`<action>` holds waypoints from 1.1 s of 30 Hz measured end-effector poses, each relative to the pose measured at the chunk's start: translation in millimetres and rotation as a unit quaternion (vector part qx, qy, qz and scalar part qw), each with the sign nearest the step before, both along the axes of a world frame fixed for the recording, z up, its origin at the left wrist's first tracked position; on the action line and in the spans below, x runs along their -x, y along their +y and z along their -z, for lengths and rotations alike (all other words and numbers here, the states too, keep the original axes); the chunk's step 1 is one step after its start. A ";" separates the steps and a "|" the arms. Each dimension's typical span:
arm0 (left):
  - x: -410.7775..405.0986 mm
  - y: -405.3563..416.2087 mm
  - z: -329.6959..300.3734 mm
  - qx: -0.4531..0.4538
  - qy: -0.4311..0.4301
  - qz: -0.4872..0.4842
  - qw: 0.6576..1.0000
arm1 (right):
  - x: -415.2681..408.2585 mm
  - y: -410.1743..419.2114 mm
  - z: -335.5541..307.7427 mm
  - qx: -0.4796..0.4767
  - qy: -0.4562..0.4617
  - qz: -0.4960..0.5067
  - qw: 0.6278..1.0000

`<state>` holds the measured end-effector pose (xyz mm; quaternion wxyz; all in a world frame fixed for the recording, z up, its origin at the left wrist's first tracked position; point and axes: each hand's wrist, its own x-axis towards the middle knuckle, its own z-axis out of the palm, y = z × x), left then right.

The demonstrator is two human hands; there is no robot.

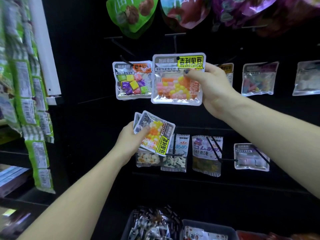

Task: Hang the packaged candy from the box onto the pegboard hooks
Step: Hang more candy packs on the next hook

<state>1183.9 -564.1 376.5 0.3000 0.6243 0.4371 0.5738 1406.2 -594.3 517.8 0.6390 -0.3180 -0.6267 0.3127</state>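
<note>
Bins (207, 227) sit lowest, below the pack (178, 78) my right hand (214, 89) pinches upright by its right edge. My left hand (133, 137) grips a tilted stack (155, 134) under it, with bare black board between.

- the large bags (131, 14) along the top are cut off by the frame's upper edge.
- the basket (207, 229) is cropped at the bottom.
- the green packets (31, 101) at left are blurred (labels unreadable).
- the stack's lower packets (136, 118) sit mostly hidden behind the front one.

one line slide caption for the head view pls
Right hand lifts a jelly bean pack toward a pegboard hook; left hand holds spare packs.
</note>
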 end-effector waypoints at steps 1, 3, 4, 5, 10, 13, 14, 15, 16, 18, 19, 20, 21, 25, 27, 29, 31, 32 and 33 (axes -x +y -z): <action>-0.3 -0.2 -0.2 -0.002 0.000 -0.001 1.000 | 1.8 1.1 -3.1 0.007 0.008 0.001 1.000; -1.0 -1.5 -0.6 -0.005 0.001 -0.004 1.000 | 5.6 3.1 -7.6 0.020 0.020 0.001 1.000; -1.2 -1.9 -0.6 -0.005 0.000 -0.005 1.000 | 7.1 4.8 -8.9 0.026 0.025 0.002 0.999; -1.1 -2.2 -0.3 -0.005 -0.001 -0.005 1.000 | 8.6 6.8 -9.6 0.031 0.031 0.005 0.999; -0.4 -1.3 0.5 -0.003 -0.001 -0.007 1.000 | 14.4 12.5 -13.6 0.035 0.047 0.003 0.998; -1.5 -3.0 -0.6 0.001 -0.003 -0.001 1.000 | 14.6 18.6 -13.2 0.040 0.044 0.006 0.998; -1.7 -2.8 -0.3 0.001 -0.001 -0.002 1.000 | 13.6 21.6 -12.4 0.043 0.037 0.011 0.998; -1.8 -3.2 0.1 0.001 0.005 -0.005 1.000 | 12.8 25.2 -11.1 0.048 0.030 0.018 0.998; -1.4 -3.2 0.2 0.000 0.009 -0.007 1.000 | 11.4 29.0 -9.9 0.052 0.026 0.024 0.998; -0.8 -2.2 0.9 0.002 0.007 -0.005 1.000 | 9.6 38.8 -7.2 0.061 0.022 0.034 0.997; -0.7 -1.9 1.1 0.004 0.001 -0.004 1.000 | 9.2 44.1 -5.7 0.064 0.020 0.037 0.997; -0.5 -2.0 1.2 0.007 -0.003 -0.004 1.000 | 8.4 50.7 -3.5 0.067 0.021 0.044 0.997; -0.4 -1.6 1.2 0.007 -0.003 -0.004 1.000 | 8.0 57.3 -1.8 0.074 0.019 0.056 0.996; 1.2 0.0 3.2 0.004 0.007 -0.003 1.000 | 8.2 80.3 0.8 0.114 0.007 0.117 0.987; 1.6 0.7 4.1 0.003 0.002 -0.002 1.000 | 7.8 89.1 -1.9 0.146 -0.005 0.145 0.979; 2.6 2.2 5.2 0.004 -0.001 -0.004 1.000 | 9.5 93.0 -4.2 0.173 -0.020 0.158 0.972; 3.4 2.8 6.1 0.004 0.003 -0.006 1.000 | 11.1 96.4 -5.2 0.176 -0.039 0.172 0.968; 3.6 2.9 6.4 0.003 0.006 -0.006 1.000 | 12.2 96.2 -5.5 0.176 -0.054 0.176 0.967; 3.8 3.2 6.8 0.002 0.007 -0.006 1.000 | 12.7 96.6 -6.0 0.178 -0.070 0.182 0.965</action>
